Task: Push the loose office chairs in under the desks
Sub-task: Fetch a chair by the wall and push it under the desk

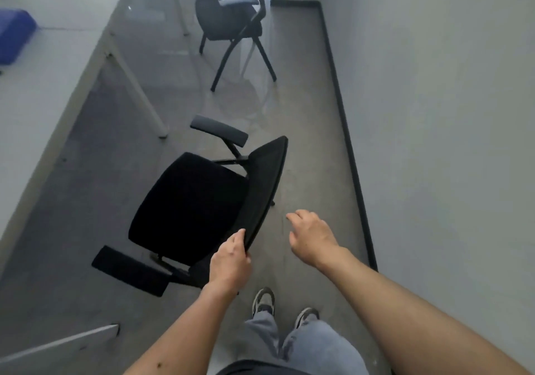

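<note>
A black office chair [188,201] with a mesh backrest and two padded armrests stands on the grey floor in front of me, its seat facing the white desk [43,90] on the left. My left hand [231,261] grips the near end of the backrest's top edge. To the right of the backrest my right hand [311,235] hovers above the floor, fingers loosely apart, holding nothing. Further down the aisle stands a second black chair [231,18], out from the desk row.
A white desk leg [139,93] slants to the floor just beyond the near chair. On the desk lies a blue object [14,35]. A white wall with a black skirting strip [347,143] borders the aisle on the right. My feet [283,308] are below.
</note>
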Motion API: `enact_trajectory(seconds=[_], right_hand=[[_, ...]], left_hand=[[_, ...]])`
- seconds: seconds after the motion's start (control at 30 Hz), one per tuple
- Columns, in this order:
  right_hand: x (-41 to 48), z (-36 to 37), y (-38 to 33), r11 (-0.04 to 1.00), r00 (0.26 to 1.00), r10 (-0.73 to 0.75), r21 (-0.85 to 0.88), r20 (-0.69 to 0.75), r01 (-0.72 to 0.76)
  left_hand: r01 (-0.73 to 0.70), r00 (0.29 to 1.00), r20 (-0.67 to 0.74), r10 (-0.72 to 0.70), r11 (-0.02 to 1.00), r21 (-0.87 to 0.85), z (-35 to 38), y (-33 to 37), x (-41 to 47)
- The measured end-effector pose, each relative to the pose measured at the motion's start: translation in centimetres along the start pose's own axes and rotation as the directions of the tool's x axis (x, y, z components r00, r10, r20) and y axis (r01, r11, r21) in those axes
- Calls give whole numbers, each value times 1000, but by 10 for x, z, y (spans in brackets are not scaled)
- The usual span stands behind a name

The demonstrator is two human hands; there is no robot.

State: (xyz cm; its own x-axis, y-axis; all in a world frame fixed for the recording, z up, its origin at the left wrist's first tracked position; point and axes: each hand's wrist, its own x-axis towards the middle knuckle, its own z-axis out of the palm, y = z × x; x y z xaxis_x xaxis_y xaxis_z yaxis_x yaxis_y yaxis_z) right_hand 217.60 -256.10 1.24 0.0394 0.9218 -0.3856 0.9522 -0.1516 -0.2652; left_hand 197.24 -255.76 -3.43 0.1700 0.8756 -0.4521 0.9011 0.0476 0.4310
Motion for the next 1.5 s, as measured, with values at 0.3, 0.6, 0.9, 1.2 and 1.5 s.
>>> enact_trajectory(seconds=[0.3,0.6,0.9,1.2,1.5], right_hand=[[91,-34,-3,910,927,-364,-245,-88,334],[165,-47,14,622,733,-601,-391,317,679],[200,-50,10,436,585,-653,-392,481,810],[245,-55,-23,416,581,-647,-411,493,811],[295,-61,-68,356,551,-670,-436,498,827]], left_hand=[[173,979,-96,-178,983,-54,6,14,0],[499,847,-152,-510,860,-105,13,42,-2],[557,818,-76,-570,818,-147,9,43,5],[575,806,-52,-590,800,-171,-16,27,40],[573,791,-99,-603,788,-224,-47,0,77]])
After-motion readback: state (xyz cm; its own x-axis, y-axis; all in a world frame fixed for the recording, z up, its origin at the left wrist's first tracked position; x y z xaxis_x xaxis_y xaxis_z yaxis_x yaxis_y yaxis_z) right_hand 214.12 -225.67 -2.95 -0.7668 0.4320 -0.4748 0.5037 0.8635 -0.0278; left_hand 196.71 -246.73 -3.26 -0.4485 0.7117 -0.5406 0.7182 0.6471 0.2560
